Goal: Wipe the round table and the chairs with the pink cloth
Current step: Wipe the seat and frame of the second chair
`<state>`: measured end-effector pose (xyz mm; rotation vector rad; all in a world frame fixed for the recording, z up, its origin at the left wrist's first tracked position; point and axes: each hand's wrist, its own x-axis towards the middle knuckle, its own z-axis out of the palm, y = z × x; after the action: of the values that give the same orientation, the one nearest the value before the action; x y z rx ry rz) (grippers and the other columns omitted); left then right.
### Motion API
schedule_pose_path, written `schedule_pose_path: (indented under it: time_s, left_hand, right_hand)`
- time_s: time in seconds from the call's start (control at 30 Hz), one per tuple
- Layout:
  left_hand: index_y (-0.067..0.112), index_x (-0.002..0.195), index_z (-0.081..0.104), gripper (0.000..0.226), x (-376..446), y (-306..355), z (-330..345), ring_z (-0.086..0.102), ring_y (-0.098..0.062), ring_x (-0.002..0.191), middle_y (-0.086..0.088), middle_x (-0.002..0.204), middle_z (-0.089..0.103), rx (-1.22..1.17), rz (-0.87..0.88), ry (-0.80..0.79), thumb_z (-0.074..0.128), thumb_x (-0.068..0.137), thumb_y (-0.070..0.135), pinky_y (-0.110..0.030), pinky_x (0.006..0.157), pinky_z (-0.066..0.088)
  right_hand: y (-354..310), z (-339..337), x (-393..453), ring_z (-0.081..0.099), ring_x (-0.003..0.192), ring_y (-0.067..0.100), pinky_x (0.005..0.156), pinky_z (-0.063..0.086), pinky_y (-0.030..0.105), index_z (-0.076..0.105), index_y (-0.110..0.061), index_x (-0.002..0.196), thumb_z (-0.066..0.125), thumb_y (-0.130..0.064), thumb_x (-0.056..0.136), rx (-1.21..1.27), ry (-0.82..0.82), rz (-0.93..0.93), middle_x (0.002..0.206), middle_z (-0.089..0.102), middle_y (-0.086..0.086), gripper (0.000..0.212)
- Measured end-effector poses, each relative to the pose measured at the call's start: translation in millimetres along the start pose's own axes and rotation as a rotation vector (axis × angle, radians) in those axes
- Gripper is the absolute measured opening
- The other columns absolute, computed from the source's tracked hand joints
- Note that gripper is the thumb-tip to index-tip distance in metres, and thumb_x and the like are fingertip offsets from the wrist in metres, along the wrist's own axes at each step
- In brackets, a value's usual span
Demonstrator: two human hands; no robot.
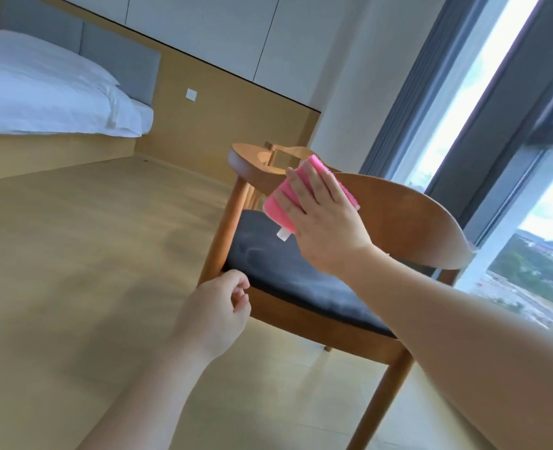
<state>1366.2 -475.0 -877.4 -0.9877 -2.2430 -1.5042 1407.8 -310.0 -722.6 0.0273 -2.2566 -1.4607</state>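
The cloth [281, 203], pink and folded into a thick pad, sits at the centre of the frame, draped over the curved wooden backrest [398, 216] of the chair [301, 280]. The right hand [320, 216] lies flat on top of it, fingers straight and slightly spread, pressing it against the rail; the fingers point toward the upper left of the frame. A small white tag [283, 235] hangs from the cloth's lower edge, just below the fingers. Part of the cloth shows above the fingertips and part along the hand's right side.

The left hand [223, 306] hangs lower, left of centre, in front of the near corner of the chair's dark seat cushion [301, 277]. Its fingers are loosely curled and it holds nothing; whether a fingertip touches the seat frame cannot be told. It is well apart from the cloth, with the seat between the two hands.

One cloth is in view, and two hands with bare forearms coming in from the bottom of the frame. One chair is plainly seen, wooden with a dark cushion; behind its far armrest, a second bit of wooden frame [276, 155] shows, too little to tell what it belongs to. One bed [41, 92] with white bedding fills the upper left, with a grey padded headboard [119, 63] behind it. One white wall switch [191, 94] sits on the wooden wall panel. Tall windows [545, 222] with grey curtains [415, 92] run down the right side. The floor [90, 254] is pale wood.
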Motion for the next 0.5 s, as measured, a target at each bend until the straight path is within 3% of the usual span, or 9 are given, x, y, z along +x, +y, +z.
schedule_pose_path:
  time_s: [0.13,0.27,0.37,0.5]
  left_hand:
    - [0.03,0.1,0.058,0.011,-7.7,26.1,23.9,0.057,-0.005,0.074,0.018,0.08,0.058,0.003,0.052,-0.039,0.057,0.091,0.023,-0.026,0.066,0.055]
    - [0.034,0.106,0.056,0.015,-11.4,50.8,43.5,0.059,-0.005,0.08,0.019,0.091,0.06,0.035,0.096,-0.113,0.057,0.092,0.029,-0.021,0.069,0.056]
    - [0.034,0.107,0.056,0.017,-11.7,58.2,52.9,0.059,-0.004,0.079,0.018,0.092,0.06,0.065,0.102,-0.122,0.058,0.091,0.028,-0.013,0.065,0.052]
    - [0.036,0.106,0.056,0.017,-14.0,69.5,71.4,0.059,-0.004,0.079,0.018,0.091,0.06,0.091,0.098,-0.163,0.059,0.091,0.028,-0.015,0.064,0.054]
  right_hand:
    - [24.7,16.0,-52.1,0.008,0.147,0.04,0.12,0.004,0.052,0.027,-0.017,0.152,0.048,-0.038,0.095,0.067,0.118,0.032,0.159,0.017,0.014,0.065]
    - [51.3,41.0,-98.0,0.008,0.147,0.039,0.12,0.006,0.053,0.023,-0.019,0.152,0.051,-0.036,0.093,0.117,0.255,0.084,0.159,0.019,0.014,0.067]
    - [60.4,58.7,-123.9,0.007,0.146,0.041,0.12,0.002,0.053,0.022,-0.019,0.152,0.048,-0.036,0.094,0.15,0.301,0.16,0.158,0.018,0.015,0.066]
    - [68.3,84.8,-160.4,0.003,0.145,0.043,0.119,-0.007,0.051,0.01,-0.019,0.155,0.044,-0.038,0.096,0.204,0.27,0.273,0.159,0.011,0.016,0.07]
